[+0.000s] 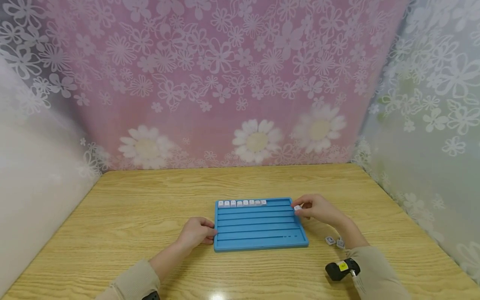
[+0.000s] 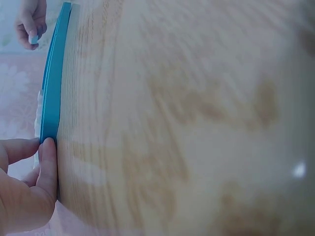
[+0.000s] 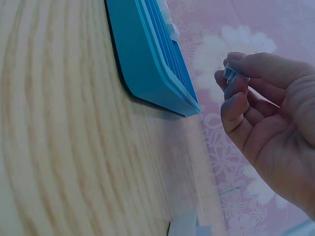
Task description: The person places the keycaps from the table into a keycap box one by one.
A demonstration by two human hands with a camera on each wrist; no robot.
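Note:
A blue tray (image 1: 258, 225) with long parallel grooves lies on the table, and several white keycaps (image 1: 245, 203) line the left part of its top groove. My left hand (image 1: 196, 231) holds the tray's left edge, thumb and finger at the corner in the left wrist view. Beyond the tray's right edge, my right hand (image 1: 318, 208) pinches one white keycap (image 3: 231, 74) between thumb and fingertips, raised off the table. The right wrist view shows that keycap's hollow underside. Two loose keycaps (image 1: 330, 240) lie on the table near the right forearm.
The wood-grain table (image 1: 150, 196) meets a pink flowered backdrop (image 1: 225, 83) at the back. Pale walls or cloths stand at both sides. A black wrist camera (image 1: 339, 270) sits on the right sleeve.

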